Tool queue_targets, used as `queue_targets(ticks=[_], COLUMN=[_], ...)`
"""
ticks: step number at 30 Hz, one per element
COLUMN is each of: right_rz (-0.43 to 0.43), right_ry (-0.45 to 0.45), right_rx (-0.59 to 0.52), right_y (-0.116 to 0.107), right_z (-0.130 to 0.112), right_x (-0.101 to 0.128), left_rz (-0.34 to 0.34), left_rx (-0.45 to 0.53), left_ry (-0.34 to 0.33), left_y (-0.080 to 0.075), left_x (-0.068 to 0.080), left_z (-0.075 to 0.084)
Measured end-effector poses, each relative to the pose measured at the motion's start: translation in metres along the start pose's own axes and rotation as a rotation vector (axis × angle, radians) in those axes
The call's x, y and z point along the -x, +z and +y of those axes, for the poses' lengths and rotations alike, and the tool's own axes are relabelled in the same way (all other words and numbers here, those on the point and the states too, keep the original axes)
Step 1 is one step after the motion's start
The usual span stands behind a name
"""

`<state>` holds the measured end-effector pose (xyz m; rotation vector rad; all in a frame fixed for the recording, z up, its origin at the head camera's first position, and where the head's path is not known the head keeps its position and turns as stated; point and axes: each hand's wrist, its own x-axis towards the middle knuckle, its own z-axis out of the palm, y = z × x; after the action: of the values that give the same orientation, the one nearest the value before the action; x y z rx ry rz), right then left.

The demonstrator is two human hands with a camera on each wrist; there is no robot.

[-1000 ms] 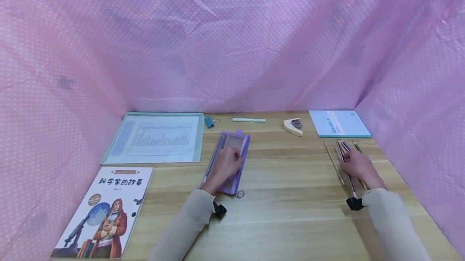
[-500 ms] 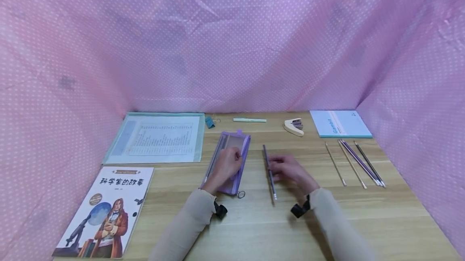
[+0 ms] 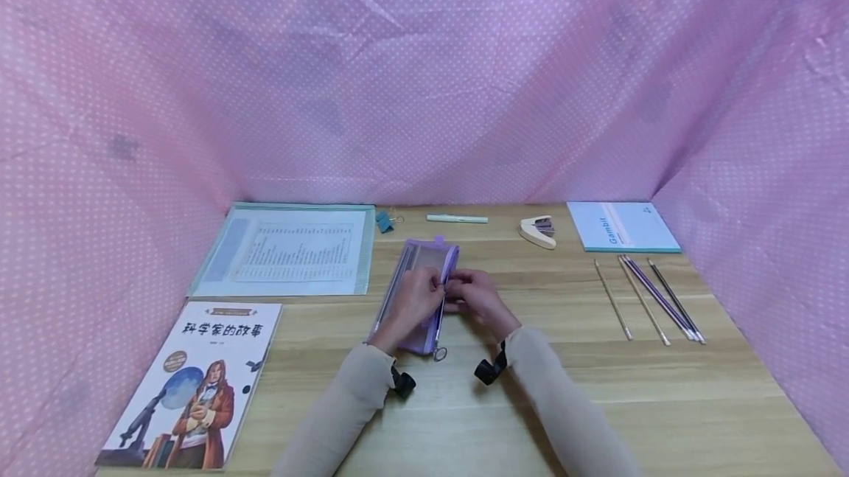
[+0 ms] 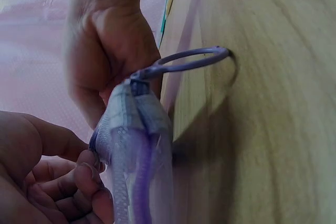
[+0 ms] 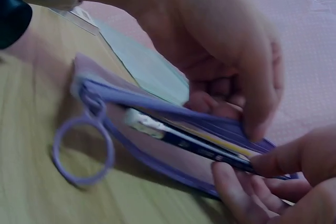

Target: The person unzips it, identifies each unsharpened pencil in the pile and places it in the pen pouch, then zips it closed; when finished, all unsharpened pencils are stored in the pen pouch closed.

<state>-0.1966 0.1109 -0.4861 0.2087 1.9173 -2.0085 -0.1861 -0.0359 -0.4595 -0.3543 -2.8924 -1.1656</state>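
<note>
A purple pencil case (image 3: 416,293) lies on the wooden table (image 3: 597,388), just left of centre. My left hand (image 3: 430,288) grips its upper edge, fingers curled over the opening (image 5: 247,103). My right hand (image 3: 459,294) is at the case's right side and pinches a dark pencil (image 5: 199,148). The pencil lies lengthwise inside the open case. The zipper's purple pull ring (image 4: 194,59) rests on the wood at the case's near end (image 5: 84,148). Much of the case is hidden under both hands.
Several loose pencils (image 3: 653,298) lie at the right. A blue notebook (image 3: 623,226), a stapler (image 3: 536,231), a green pen (image 3: 456,219) and a binder clip (image 3: 383,221) line the back edge. A clear folder (image 3: 292,248) and an illustrated book (image 3: 192,381) sit at the left. Pink cloth walls surround the table.
My right hand took one pencil from the group at the right and carried it left to the pencil case. My left hand stayed on the case.
</note>
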Motion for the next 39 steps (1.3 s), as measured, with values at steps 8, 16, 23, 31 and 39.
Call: queue_targets(ticks=[8, 16, 23, 31, 39], right_rz=[0.114, 0.136, 0.167, 0.177, 0.133], right_ry=[-0.038, 0.006, 0.055, 0.042, -0.002], right_rx=[0.031, 0.043, 0.019, -0.054, -0.048], right_y=[0.015, -0.001, -0.037, -0.078, -0.077], right_z=[0.001, -0.001, -0.009, -0.019, -0.025], right_x=[-0.002, 0.002, 0.007, -0.018, -0.041], left_rz=[-0.022, -0.028, -0.01, -0.024, -0.031], left_rx=[0.024, 0.036, 0.031, 0.045, 0.057], left_ry=[-0.038, -0.027, -0.007, -0.019, -0.033], left_y=[-0.001, 0.0, 0.002, 0.002, 0.002], left_x=[0.001, 0.0, 0.0, 0.0, 0.001], left_z=[0.003, 0.001, 0.001, 0.002, 0.002])
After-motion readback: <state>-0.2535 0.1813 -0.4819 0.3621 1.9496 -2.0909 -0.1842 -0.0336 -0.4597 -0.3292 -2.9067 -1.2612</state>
